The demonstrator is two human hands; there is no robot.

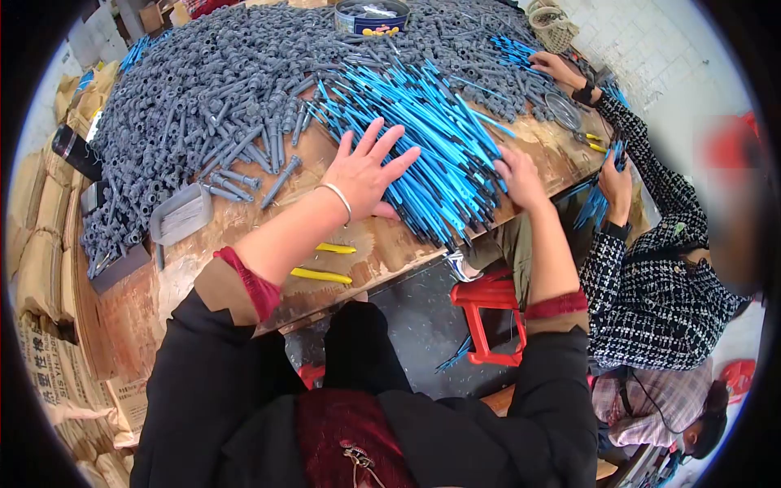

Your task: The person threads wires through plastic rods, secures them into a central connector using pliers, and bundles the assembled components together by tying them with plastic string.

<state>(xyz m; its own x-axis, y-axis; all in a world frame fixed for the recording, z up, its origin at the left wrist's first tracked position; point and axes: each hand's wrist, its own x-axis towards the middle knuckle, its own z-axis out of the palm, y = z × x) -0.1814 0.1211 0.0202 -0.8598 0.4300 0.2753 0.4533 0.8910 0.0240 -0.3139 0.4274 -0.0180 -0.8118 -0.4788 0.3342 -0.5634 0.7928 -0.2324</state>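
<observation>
A large heap of thin blue rods with black ends [431,138] lies across the table between my two hands. My left hand [362,167] rests on the heap's left side, fingers spread wide and flat against the rods. At the heap's right edge, my right hand [521,175] has its fingers bent round some rod ends; part of its grip is hidden. Just below my left wrist, yellow-handled pliers [321,276] lie on the wooden table [390,244], their jaws hidden by my forearm.
Grey plastic fittings [220,81] are piled over the far and left table. A clear tray [181,215] sits at left, a round tin [372,16] at the back. A red stool [490,313] stands below the edge. At right, a co-worker's hand [616,185] holds blue rods.
</observation>
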